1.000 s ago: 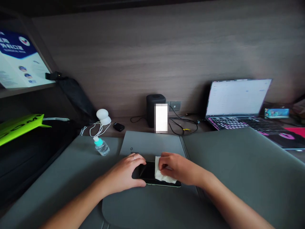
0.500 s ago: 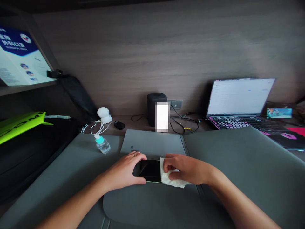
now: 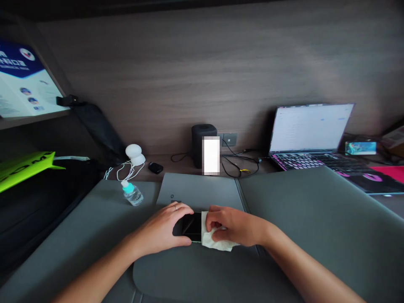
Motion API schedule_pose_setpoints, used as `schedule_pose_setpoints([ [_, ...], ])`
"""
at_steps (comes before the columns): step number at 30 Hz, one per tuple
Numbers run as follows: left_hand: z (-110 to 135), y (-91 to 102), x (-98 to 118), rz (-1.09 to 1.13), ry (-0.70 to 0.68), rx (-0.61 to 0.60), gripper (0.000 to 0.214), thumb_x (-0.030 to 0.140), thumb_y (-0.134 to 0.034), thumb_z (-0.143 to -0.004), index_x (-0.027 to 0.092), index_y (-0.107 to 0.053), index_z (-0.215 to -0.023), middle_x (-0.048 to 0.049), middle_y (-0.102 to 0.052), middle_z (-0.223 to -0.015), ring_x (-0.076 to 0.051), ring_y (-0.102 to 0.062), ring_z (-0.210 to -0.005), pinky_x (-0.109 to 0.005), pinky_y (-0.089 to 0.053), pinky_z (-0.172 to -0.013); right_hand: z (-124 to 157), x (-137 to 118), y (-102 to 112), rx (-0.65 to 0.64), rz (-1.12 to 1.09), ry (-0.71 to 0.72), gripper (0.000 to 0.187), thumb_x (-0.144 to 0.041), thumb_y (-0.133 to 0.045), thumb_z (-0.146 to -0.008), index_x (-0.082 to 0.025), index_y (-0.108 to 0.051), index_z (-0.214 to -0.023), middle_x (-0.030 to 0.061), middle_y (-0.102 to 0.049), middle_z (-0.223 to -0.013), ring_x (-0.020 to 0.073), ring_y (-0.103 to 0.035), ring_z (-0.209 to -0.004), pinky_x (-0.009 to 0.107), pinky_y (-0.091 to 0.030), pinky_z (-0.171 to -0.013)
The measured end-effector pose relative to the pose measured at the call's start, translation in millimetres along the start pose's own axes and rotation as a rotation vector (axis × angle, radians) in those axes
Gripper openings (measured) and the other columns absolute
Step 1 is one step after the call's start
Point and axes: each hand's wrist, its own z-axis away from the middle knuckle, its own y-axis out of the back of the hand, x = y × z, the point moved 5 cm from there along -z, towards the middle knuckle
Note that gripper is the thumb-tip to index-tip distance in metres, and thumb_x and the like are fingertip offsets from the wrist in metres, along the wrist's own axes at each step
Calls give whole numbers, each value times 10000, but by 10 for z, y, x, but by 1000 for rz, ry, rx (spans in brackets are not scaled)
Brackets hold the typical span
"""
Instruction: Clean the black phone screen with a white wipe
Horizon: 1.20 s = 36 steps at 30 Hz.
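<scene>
A smartphone [image 3: 192,228] with a dark screen lies flat on a grey mat [image 3: 202,269]. My left hand [image 3: 160,229] grips its left end, thumb on the near edge and fingers on the far edge; a ring is on one finger. My right hand [image 3: 235,225] is closed on a white tissue [image 3: 217,242] and presses it onto the phone's right part, which the tissue covers. Left of the phone, a small clear bottle [image 3: 134,195] with a turquoise collar leans on the grey surface.
Behind the mat stand a black speaker [image 3: 197,147], a white camera-like device [image 3: 135,155] with a cord, a small black object [image 3: 155,168] and loose cables [image 3: 244,166]. An open laptop [image 3: 311,128] is at the back right. A mask box [image 3: 28,84] sits on the left shelf.
My right hand has slid the tissue left along the phone, covering more of the screen. My left hand keeps its hold. The whole view has shifted slightly.
</scene>
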Motion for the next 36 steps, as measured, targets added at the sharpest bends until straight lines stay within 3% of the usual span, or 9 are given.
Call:
schedule_pose_setpoints([
  [7, -37, 1, 38, -5, -11, 14, 558, 231, -777, -682, 276, -583, -1203, -34, -633, -1225, -281, -555, -1166, -413, -443, -1002, -97, -69, -103, 46, 4, 61, 181, -61, -602, -813, -168, -630, -956, 35, -559, -978, 133, -550, -828, 226, -419, -727],
  [13, -40, -3, 43, 7, 2, 4, 531, 218, -768, -691, 258, -585, -1188, -38, -632, -1215, -271, -558, -1161, -392, -459, -982, -185, -151, -156, 130, 43, 142, 90, -118, -604, -872, -164, -631, -944, 56, -552, -986, 154, -553, -877, 255, -443, -787],
  [18, -19, -6, 27, 4, 16, -11, 538, 248, -775, -721, 269, -579, -1222, -45, -610, -1269, -279, -536, -1199, -402, -451, -993, -164, -107, -68, 191, 61, 128, 113, -105, -589, -879, -159, -630, -968, 68, -565, -998, 171, -562, -923, 275, -452, -818],
  [25, -19, -8, 14, 28, 20, -14, 530, 261, -788, -738, 260, -582, -1227, -44, -619, -1248, -272, -545, -1178, -409, -440, -1005, -81, -36, 17, 107, 60, 25, 88, -85, -621, -841, -167, -636, -870, 30, -593, -924, 146, -574, -837, 239, -438, -738],
  [36, -23, 3, 20, 7, -12, -18, 532, 264, -786, -738, 260, -576, -1227, -43, -606, -1240, -271, -538, -1174, -397, -452, -986, -218, -59, -81, 237, 92, 103, 56, -128, -595, -893, -168, -630, -878, 42, -577, -931, 147, -579, -838, 248, -455, -752],
])
